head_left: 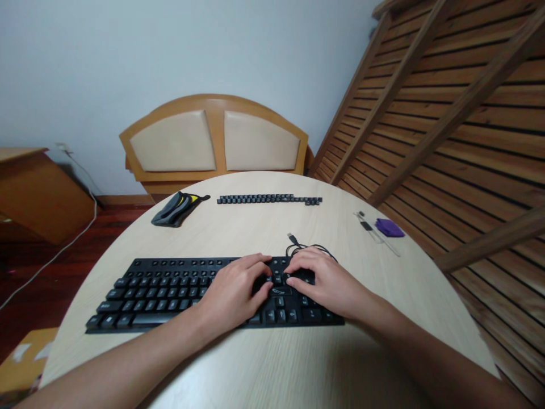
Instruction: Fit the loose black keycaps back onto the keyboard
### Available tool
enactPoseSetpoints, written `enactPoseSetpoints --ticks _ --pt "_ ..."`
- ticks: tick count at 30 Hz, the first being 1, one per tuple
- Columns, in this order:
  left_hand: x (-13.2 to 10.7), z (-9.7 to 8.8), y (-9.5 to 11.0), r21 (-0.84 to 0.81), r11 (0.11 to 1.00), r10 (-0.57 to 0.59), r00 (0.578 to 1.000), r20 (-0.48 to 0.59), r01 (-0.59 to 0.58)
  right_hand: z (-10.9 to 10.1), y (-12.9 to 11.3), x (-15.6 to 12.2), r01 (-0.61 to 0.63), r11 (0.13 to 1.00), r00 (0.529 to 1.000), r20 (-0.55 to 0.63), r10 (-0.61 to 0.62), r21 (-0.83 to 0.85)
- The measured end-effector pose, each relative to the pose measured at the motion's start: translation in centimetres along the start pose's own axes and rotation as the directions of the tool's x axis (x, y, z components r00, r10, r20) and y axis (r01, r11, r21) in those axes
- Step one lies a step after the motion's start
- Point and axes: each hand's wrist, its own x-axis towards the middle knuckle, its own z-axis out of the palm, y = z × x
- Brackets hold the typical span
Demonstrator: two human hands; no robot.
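Observation:
A black keyboard (170, 292) lies on the round table, and its top rows show bare switch sockets where keycaps are off. My left hand (238, 289) rests over its right half, with thumb and fingers bent together around a keycap in the small key cluster. Just to the right, my right hand (326, 281) pinches at another keycap of that cluster between thumb and fingertips. Whether either keycap is lifted cannot be made out. Part of the number pad is hidden beneath my right hand. Loose black keycaps (258, 199) lie lined up in rows farther back.
Behind the keyboard, a coiled cable with a USB plug (292, 239) lies by my right hand. Dark gloves with yellow (179, 209) sit back left. At right are a wire keycap puller (374, 232) and a purple cloth (389, 227). The pale table (238, 372) has a curved edge.

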Motion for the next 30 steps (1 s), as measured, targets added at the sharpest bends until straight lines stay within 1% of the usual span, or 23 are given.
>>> enactPoseSetpoints --ticks 12,24,30 --pt "-0.07 -0.06 0.0 -0.004 1.0 0.013 1.0 -0.011 -0.013 0.07 0.01 -0.04 0.003 1.0 1.0 0.013 -0.002 -0.02" --pt "-0.03 -0.08 0.07 -0.013 1.0 0.007 1.0 0.005 -0.007 0.35 -0.7 -0.29 -0.035 0.993 0.999 0.0 0.036 -0.113" --pt "-0.11 0.1 -0.03 0.009 1.0 0.016 1.0 0.015 -0.016 0.44 -0.36 -0.11 -0.064 0.998 0.998 -0.015 0.063 -0.022"
